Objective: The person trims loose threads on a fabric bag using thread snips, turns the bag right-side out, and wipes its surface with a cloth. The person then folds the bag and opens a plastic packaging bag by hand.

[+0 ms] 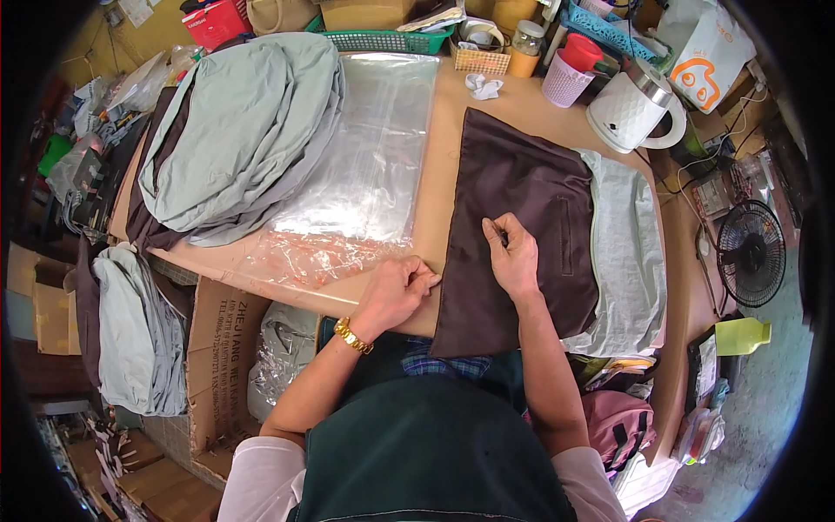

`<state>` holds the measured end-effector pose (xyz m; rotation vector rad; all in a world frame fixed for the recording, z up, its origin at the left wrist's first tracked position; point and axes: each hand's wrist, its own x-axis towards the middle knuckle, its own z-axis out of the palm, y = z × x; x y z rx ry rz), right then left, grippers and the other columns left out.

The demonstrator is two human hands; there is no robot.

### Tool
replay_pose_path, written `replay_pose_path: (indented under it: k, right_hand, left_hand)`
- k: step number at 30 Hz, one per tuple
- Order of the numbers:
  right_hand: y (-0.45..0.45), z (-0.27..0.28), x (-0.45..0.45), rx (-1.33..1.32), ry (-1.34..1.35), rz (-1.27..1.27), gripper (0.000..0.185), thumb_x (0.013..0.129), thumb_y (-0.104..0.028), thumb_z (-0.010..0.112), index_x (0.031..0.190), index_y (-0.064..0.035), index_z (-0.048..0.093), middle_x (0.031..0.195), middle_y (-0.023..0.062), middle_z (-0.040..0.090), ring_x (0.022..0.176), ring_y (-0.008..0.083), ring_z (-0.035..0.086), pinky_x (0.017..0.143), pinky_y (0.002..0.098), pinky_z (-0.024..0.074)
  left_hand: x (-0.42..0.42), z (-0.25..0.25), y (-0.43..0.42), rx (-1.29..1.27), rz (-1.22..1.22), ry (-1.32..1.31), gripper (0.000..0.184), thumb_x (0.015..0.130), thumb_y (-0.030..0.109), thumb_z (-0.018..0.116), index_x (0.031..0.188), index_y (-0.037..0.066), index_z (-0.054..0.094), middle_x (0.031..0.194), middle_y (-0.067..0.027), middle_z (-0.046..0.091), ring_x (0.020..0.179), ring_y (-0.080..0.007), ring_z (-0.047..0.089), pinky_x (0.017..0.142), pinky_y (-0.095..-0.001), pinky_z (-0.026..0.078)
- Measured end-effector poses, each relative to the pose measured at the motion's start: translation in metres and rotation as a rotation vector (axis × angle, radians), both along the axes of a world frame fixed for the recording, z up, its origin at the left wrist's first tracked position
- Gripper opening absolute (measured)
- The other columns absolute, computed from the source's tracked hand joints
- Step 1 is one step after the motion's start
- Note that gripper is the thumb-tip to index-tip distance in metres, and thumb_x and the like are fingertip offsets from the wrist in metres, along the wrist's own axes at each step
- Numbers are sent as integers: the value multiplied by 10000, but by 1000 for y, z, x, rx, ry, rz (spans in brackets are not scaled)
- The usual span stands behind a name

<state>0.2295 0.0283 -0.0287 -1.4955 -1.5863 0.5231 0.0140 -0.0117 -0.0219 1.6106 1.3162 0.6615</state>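
Observation:
A dark brown cloth piece (513, 178) with a stitched slit pocket lies flat on the table in front of me. Its right side borders a pale grey cloth (631, 252). My left hand (398, 294), a gold watch on its wrist, is closed in a pinch at the brown cloth's left edge. Its fingertips meet that edge, but what they pinch is hidden. Over the middle of the brown cloth, left of the pocket, my right hand (515, 257) is closed, with a small dark thing partly showing between thumb and fingers. I cannot make out its kind.
Clear plastic bags (374, 165) lie left of the brown cloth, beside a heap of grey-green garments (243, 130). A white kettle (631, 109), cups and baskets stand at the back right. A black fan (752, 252) is right, a cardboard box (217, 365) below the table's left side.

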Motion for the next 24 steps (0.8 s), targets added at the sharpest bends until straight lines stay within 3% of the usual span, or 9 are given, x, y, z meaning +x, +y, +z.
replay_pose_path:
  k: [4,7,9,10,12,16,21,22,24]
  right_hand:
    - [-1,0,-2,9,-109,16,294,901,-244,676,777,-17,537,645,153,559,562,311,528,564,358,432]
    - [-1,-1,-1,47,-79,8,302,908,-254,669,775,-18,537,636,158,550,563,324,533,558,365,430]
    - [-1,1,0,10,-38,5,304,920,-254,655,774,-16,535,625,160,535,545,320,515,552,367,423]
    - [0,0,0,12,-40,6,304,920,-254,655,774,-16,535,625,160,535,545,320,515,552,367,423]
    - [0,-2,0,19,-7,7,299,939,-220,640,779,1,519,614,93,431,556,157,365,536,302,368]
    - [0,-1,-1,3,11,5,303,944,-218,634,778,3,511,615,83,409,559,154,347,533,299,359]
    - [-1,3,-2,10,-54,-4,300,922,-255,652,780,-19,534,607,157,522,533,312,509,543,360,417]
    - [0,1,-3,10,-51,1,300,922,-255,652,780,-19,534,607,157,522,533,312,509,543,360,417]
    - [1,-5,-5,52,-125,0,294,886,-264,690,782,-31,544,625,149,565,568,319,569,554,378,441]
  left_hand:
    - [-11,-8,-5,-17,56,-304,180,898,155,663,813,2,618,686,-18,618,581,-92,545,540,-253,441]
    - [-28,-3,-7,-384,95,-673,146,919,137,641,838,29,585,688,-14,560,545,-72,467,499,-220,396]
    - [-41,-7,-11,-493,-9,-1405,162,939,113,614,811,53,535,674,-14,482,520,-56,386,456,-180,355]
    - [-45,-7,-12,-491,-9,-1407,162,939,113,614,811,53,535,674,-14,482,520,-56,386,456,-180,355]
    - [-50,-5,-16,-549,43,-1811,188,931,83,609,787,49,494,676,-29,447,513,-62,377,422,-169,352]
    - [-65,16,-30,-384,-108,-1920,232,921,87,621,743,35,480,658,-39,457,523,-83,431,383,-169,359]
    - [-125,74,-25,177,-591,-2047,284,951,254,589,788,24,552,752,-64,578,571,-134,505,403,-213,379]
    - [-126,74,-31,180,-588,-2044,284,951,254,589,788,24,552,752,-64,578,571,-134,505,403,-213,379]
    - [-107,70,-37,-83,47,-1458,267,940,291,610,936,24,596,766,-41,605,602,-117,522,491,-231,427]
